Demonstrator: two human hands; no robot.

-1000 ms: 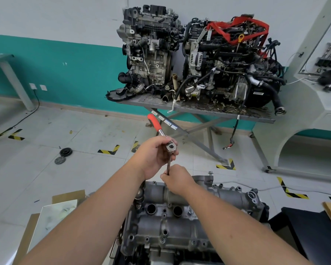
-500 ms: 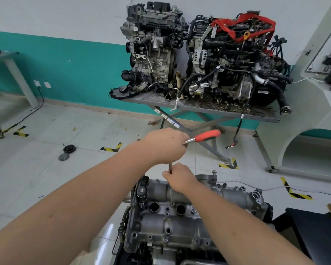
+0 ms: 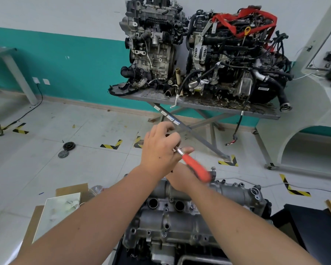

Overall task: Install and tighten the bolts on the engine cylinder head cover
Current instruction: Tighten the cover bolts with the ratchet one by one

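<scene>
Head view: two bare forearms reach up from the bottom edge toward the cover (image 3: 172,219), the grey casting in the lower centre of the frame, with two round wells open side by side on its top. The left hand (image 3: 160,150) sits just above centre, fingers curled round the metal end of one ratchet (image 3: 196,166); its orange handle, blurred, slants down to the right over the cover's far edge. The right hand (image 3: 183,177) lies directly beneath and is mostly hidden by the left, so its grip cannot be told. One bolt (image 3: 212,169) stands upright at the cover's far rim, just right of the handle. Two engines (image 3: 203,52) stand side by side on one grey table (image 3: 199,104) across the upper centre, the right one draped with a red strap. Two dark discs (image 3: 66,149) lie on the tiled floor (image 3: 65,121) at centre left, cardboard (image 3: 46,213) at lower left, a white cabinet (image 3: 317,111) along the right edge. Open floor stretches between the cover and the table and across the left half of the frame.
</scene>
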